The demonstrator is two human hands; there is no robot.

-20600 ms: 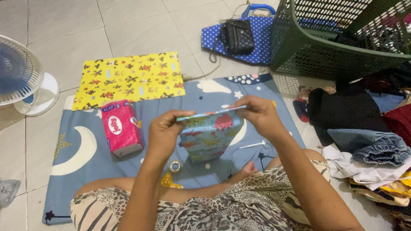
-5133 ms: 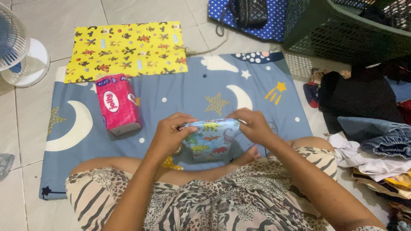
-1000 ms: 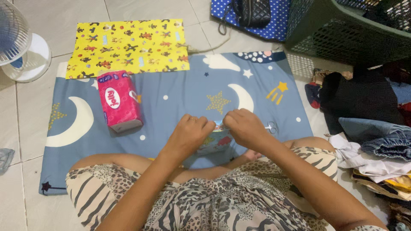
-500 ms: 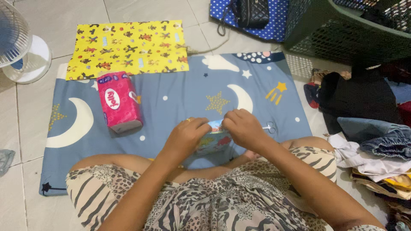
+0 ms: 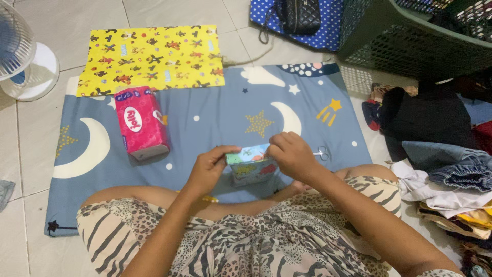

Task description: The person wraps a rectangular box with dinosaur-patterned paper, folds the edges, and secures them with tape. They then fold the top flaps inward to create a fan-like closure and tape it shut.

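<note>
Sitting cross-legged at the near edge of the blue moon-and-star mat, the person steadies a small box in colourful wrap between both hands: the left hand curls around its left end, and the right hand pinches the top edge, seemingly pressing a fold flat. A pink tissue pack lies toward the mat's left side, a yellow sheet overlapping its far edge.

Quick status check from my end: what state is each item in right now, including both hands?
Left hand: gripping the wrapped box's left end.
Right hand: pinching paper at the box's top right.
Wrapped box: covered in patterned paper, held over the mat.
Pink tissue pack: lying flat, untouched.
Yellow wrapping sheet: spread flat.
Scissors: lying on the mat.
Green basket: tilted.
</note>
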